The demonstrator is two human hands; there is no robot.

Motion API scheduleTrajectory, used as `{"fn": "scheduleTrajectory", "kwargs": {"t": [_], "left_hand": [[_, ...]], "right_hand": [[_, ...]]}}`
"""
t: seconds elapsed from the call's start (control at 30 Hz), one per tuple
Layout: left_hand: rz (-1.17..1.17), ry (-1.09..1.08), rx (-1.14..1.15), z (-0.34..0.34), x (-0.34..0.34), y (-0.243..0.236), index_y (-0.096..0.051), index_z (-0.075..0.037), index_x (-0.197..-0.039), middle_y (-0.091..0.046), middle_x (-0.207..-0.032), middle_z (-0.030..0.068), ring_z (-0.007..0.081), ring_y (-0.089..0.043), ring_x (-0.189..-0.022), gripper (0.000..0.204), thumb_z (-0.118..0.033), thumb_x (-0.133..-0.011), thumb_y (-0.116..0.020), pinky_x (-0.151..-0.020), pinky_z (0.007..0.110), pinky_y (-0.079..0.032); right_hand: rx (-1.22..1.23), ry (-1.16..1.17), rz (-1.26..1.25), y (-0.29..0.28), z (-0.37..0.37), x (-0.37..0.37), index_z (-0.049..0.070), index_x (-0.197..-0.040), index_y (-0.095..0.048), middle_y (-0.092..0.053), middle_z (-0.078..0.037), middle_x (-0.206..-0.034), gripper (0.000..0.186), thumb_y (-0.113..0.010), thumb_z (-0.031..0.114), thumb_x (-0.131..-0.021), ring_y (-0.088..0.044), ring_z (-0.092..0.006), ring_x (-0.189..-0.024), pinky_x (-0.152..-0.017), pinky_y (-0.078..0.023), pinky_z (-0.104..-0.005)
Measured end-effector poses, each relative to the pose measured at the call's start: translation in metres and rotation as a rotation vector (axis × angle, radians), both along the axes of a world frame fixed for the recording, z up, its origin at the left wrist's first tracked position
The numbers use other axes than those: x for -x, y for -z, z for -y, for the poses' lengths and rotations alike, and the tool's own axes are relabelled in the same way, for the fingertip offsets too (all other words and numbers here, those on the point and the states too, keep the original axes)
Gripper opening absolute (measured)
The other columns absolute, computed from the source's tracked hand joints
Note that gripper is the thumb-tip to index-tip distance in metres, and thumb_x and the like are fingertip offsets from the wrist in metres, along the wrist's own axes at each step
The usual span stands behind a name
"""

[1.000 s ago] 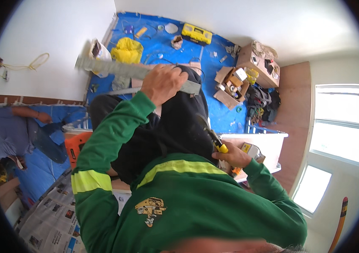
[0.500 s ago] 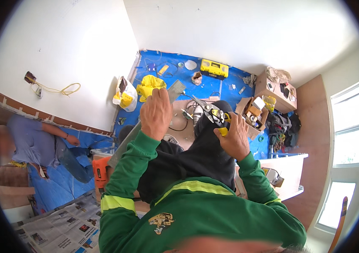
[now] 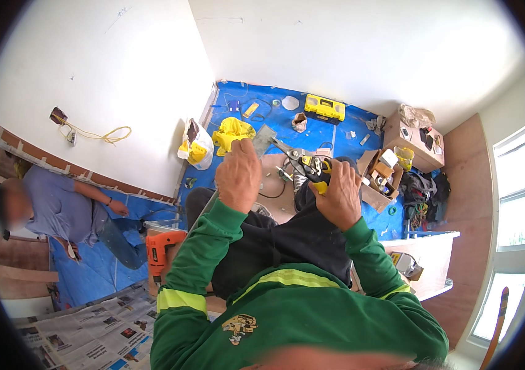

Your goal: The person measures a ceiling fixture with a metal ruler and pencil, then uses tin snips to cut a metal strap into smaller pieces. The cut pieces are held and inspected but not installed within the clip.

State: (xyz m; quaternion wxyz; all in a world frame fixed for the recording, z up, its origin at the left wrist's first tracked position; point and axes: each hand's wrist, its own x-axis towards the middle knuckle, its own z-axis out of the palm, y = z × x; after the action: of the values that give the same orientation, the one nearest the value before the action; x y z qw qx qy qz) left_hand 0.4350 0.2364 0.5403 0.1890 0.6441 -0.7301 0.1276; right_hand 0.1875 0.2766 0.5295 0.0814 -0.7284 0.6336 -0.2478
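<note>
My left hand (image 3: 239,179) is closed around a long grey metal strip (image 3: 264,139), whose far end sticks out beyond my knuckles. The strip's other part runs back beneath my left forearm and is mostly hidden. In my right hand (image 3: 340,194) is a pair of tin snips (image 3: 302,160) with yellow and black handles, my fingers wrapped over them. The snips point up and left, their jaw tips at the right edge of the strip's far end. Whether metal lies between the blades I cannot tell.
An orange power tool (image 3: 157,250) stands by my left elbow. At the left, a person (image 3: 65,203) sits low on blue sheeting. Beyond my hands are a yellow bag (image 3: 231,131), a white sack (image 3: 196,145) and a yellow toolbox (image 3: 326,106). A filled cardboard box (image 3: 370,194) sits right.
The snips' jaws have come up to the edge of the strip's far end; before, a gap lay between them. The whole view has shifted slightly.
</note>
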Motion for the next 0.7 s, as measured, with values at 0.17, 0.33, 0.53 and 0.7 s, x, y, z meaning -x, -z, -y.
{"fn": "scheduleTrajectory", "kwargs": {"t": [0.17, 0.33, 0.53, 0.7], "left_hand": [[-0.222, 0.086, -0.075, -0.007, -0.001, -0.004, -0.050, -0.002, -0.115, -0.065, -0.103, 0.0186, 0.0410, -0.072, -0.090, 0.038, -0.019, -0.093, -0.076, -0.071, 0.050, -0.059], [-0.374, 0.058, -0.208, -0.017, -0.007, -0.003, -0.049, 0.000, -0.116, -0.068, -0.100, 0.0235, 0.0480, -0.070, -0.090, 0.040, -0.023, -0.096, -0.075, -0.075, 0.057, -0.057], [-0.316, 0.026, -0.416, -0.019, -0.030, 0.017, -0.047, 0.004, -0.120, -0.069, -0.104, 0.0300, 0.0512, -0.071, -0.093, 0.041, -0.023, -0.098, -0.067, -0.082, 0.060, -0.058], [-0.379, 0.036, -0.490, 0.004, -0.036, 0.015, -0.045, 0.005, -0.119, -0.071, -0.098, 0.0330, 0.0543, -0.071, -0.093, 0.040, -0.022, -0.096, -0.065, -0.084, 0.062, -0.056]], "right_hand": [[-0.123, -0.126, 0.135, 0.011, -0.002, 0.005, 0.002, -0.123, -0.053, -0.063, -0.018, -0.104, 0.055, -0.087, 0.028, -0.088, -0.062, -0.0397, -0.102, -0.095, -0.046, -0.0511], [-0.540, -0.278, 0.517, 0.019, -0.012, -0.002, -0.001, -0.122, -0.052, -0.064, -0.024, -0.101, 0.053, -0.083, 0.029, -0.092, -0.061, -0.0447, -0.095, -0.085, -0.049, -0.0502], [0.289, -0.039, -0.209, 0.030, 0.021, -0.010, 0.006, -0.129, -0.058, -0.059, -0.016, -0.115, 0.055, -0.079, 0.018, -0.080, -0.057, -0.0378, -0.110, -0.095, -0.040, -0.0526], [0.250, -0.175, -0.246, 0.022, 0.055, 0.007, 0.007, -0.128, -0.058, -0.059, -0.015, -0.111, 0.050, -0.080, 0.020, -0.085, -0.058, -0.0370, -0.107, -0.097, -0.041, -0.0524]]}}
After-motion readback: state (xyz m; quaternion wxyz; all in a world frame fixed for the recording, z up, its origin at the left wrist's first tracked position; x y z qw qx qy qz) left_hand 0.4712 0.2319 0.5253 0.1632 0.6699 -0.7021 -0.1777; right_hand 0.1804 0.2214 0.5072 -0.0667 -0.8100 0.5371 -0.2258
